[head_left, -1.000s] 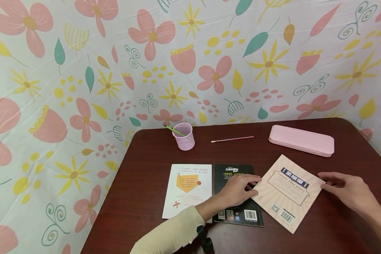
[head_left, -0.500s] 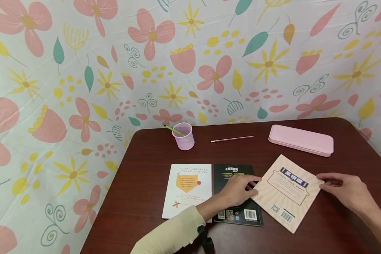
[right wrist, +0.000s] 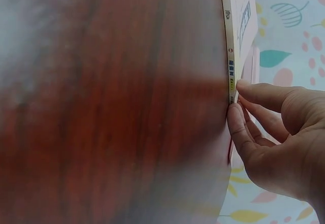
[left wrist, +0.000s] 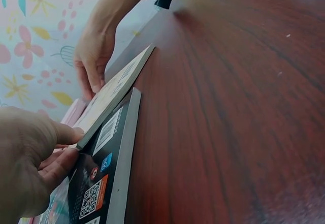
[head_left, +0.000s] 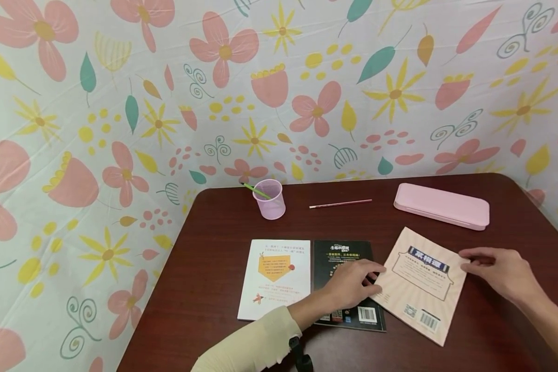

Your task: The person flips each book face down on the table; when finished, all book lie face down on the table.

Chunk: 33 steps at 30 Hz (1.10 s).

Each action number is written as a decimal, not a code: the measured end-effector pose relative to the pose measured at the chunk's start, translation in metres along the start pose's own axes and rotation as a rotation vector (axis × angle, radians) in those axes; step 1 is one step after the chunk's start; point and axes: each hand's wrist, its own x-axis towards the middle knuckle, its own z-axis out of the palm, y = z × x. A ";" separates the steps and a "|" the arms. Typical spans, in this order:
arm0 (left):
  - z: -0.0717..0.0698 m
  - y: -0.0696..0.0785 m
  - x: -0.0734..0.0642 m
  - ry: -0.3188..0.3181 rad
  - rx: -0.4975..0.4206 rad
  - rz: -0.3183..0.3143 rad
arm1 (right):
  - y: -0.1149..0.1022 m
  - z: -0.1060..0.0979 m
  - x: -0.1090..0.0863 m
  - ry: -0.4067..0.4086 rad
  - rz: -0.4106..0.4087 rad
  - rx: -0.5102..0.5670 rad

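A cream book [head_left: 420, 289] with a blue title band lies at an angle, right of a black book [head_left: 344, 248]. My left hand [head_left: 353, 284] reaches across the black book and pinches the cream book's left corner; the left wrist view shows thumb and fingers at that corner [left wrist: 80, 141]. At the opposite corner, my right hand [head_left: 502, 274] pinches the cream book between thumb and fingers, as the right wrist view also shows at the spine [right wrist: 231, 66]. A white book [head_left: 274, 294] with an orange label lies left of the black one.
A pink pencil case [head_left: 442, 205] lies at the back right of the dark wooden table [head_left: 204, 268]. A thin brush [head_left: 340, 204] lies at the back middle. Left of it stands a lilac cup [head_left: 270, 204] with a green pencil [head_left: 256, 191]. A flower-patterned cloth [head_left: 316, 108] hangs behind.
The cream book has turned a little counterclockwise, its top edge now more level, with both hands still holding it. My right hand has shifted slightly up and left. Other things have stayed put.
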 end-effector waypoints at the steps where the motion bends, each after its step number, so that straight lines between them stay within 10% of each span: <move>1: 0.000 0.001 -0.001 0.000 0.004 -0.001 | -0.001 0.000 0.001 -0.003 -0.005 -0.001; 33: 0.016 0.022 -0.014 0.063 0.266 0.052 | -0.016 0.006 0.038 -0.101 -0.133 -0.017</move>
